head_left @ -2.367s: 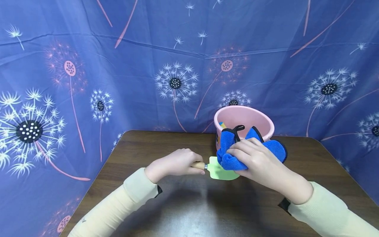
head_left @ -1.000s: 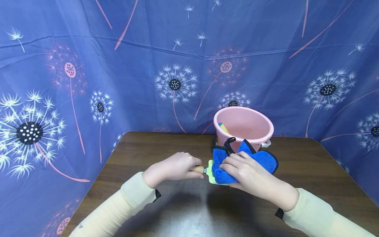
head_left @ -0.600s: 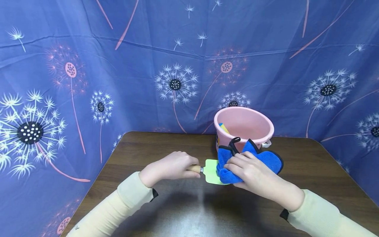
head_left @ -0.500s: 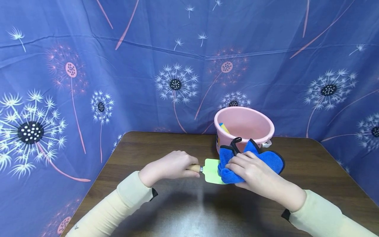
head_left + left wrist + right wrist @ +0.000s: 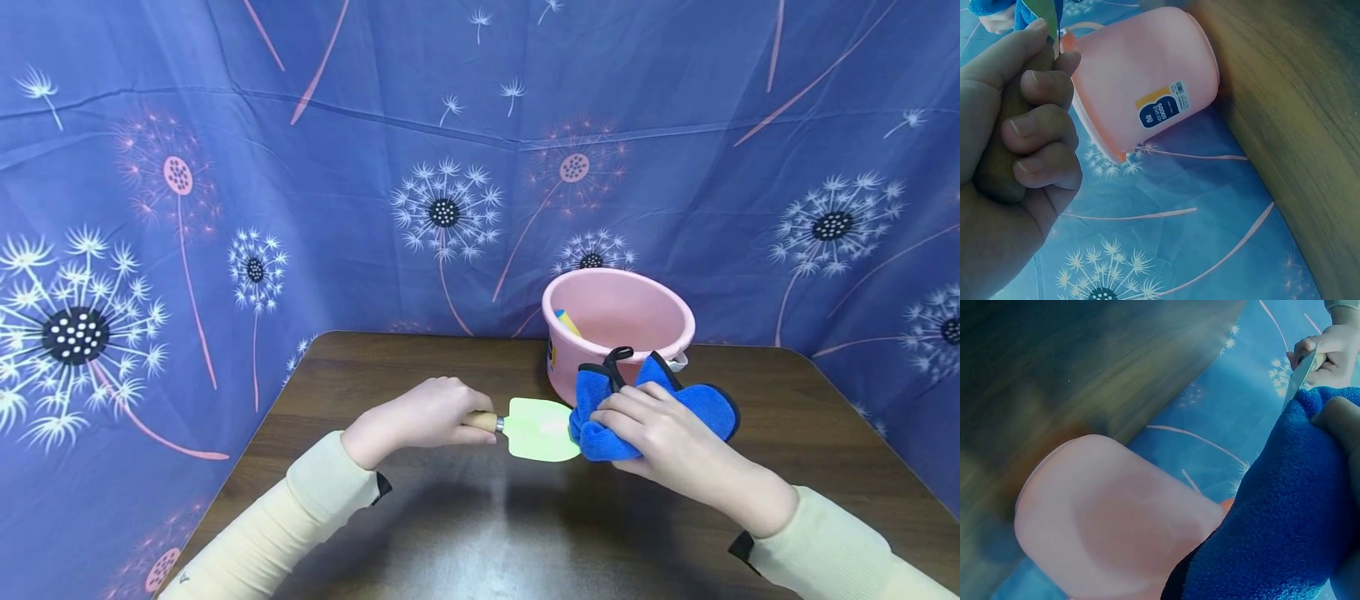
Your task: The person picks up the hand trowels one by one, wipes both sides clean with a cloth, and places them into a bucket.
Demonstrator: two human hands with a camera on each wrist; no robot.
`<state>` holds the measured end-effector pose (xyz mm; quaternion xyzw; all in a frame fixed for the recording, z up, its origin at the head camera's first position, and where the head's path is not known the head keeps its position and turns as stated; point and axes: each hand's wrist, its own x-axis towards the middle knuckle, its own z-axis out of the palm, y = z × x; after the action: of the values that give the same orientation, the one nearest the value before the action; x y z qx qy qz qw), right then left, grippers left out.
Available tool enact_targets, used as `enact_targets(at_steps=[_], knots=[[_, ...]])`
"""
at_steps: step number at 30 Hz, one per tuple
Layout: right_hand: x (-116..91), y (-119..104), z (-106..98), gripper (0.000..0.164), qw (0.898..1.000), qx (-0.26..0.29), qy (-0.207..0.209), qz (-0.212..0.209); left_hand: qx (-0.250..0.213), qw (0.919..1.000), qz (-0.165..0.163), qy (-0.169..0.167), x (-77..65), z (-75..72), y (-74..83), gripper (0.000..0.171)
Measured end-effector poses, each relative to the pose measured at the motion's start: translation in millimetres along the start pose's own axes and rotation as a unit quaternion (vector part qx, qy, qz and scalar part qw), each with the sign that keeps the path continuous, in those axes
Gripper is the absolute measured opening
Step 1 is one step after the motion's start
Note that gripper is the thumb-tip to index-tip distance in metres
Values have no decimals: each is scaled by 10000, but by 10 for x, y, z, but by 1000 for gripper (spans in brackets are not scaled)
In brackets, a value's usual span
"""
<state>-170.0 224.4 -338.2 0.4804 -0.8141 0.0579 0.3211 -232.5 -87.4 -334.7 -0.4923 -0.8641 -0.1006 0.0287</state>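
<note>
My left hand [image 5: 431,417] grips the wooden handle of a small garden trowel [image 5: 536,429] with a light green blade, held level above the table; the left wrist view shows the fingers curled round the handle [image 5: 1007,150]. A bunched blue cloth [image 5: 594,396] with black edging and a black loop is in my right hand [image 5: 663,429], its fingers curled into the fabric. The cloth covers the tip of the blade, while most of the blade shows bare. In the right wrist view the cloth [image 5: 1285,506] hides much of my right hand.
A pink bucket [image 5: 564,379] stands right behind the cloth at the back of the brown wooden table [image 5: 397,358]. A yellow and blue item [image 5: 567,322] leans inside it. A blue curtain [image 5: 337,208] with dandelion prints hangs behind the table.
The cloth went left along the blade toward the handle, then slid right to the tip, baring more of the green. My left hand has drifted left with the trowel. The bucket stayed put.
</note>
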Motion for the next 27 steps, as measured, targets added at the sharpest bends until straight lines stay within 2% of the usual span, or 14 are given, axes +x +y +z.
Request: enact_targets(at_steps=[8,20,27], knots=[[-66,6,-9,57,9998,-26,-34,204,59,10000,14,-12,-23,-5,-31,27],[-141,41,-27,58,9996,-90,122,223,-106,9999,-127,16,-64,-92,-32,25],[-228,71,-27,59,9993,-175,57,315,-90,9998,-159,52,-95,-122,-57,22]])
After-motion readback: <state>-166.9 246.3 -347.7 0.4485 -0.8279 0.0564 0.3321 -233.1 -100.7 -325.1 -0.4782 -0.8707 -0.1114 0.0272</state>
